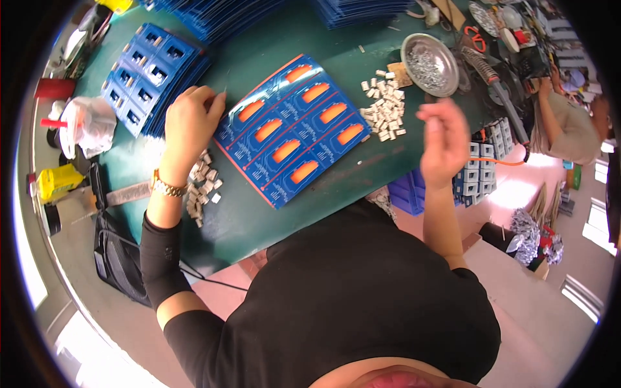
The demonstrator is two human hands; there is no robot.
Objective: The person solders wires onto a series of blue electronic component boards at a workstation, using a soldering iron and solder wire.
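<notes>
A blue panel of joined circuit boards (259, 152) lies tilted on the green table, with orange showing through its cut-outs. My left hand (189, 123) is beside the panel's left corner, fingers bent and closed; whatever they hold is hidden. Below that wrist lies a loose heap of small pale connectors (206, 182). Slightly blurred, my right hand (445, 142) hovers right of a second pile of white connectors (387, 107). Its fingers are curled together, and I cannot make out what is in them. Behind it sits a metal bowl (414, 46) of small shiny parts.
Stacked blue boards (152, 71) stand at the left, more stacks (220, 19) at the back. A soldering iron (508, 107) with an orange cable is at the right. A lidded cup (90, 126) with a red straw stands far left. Another person (566, 126) sits at far right.
</notes>
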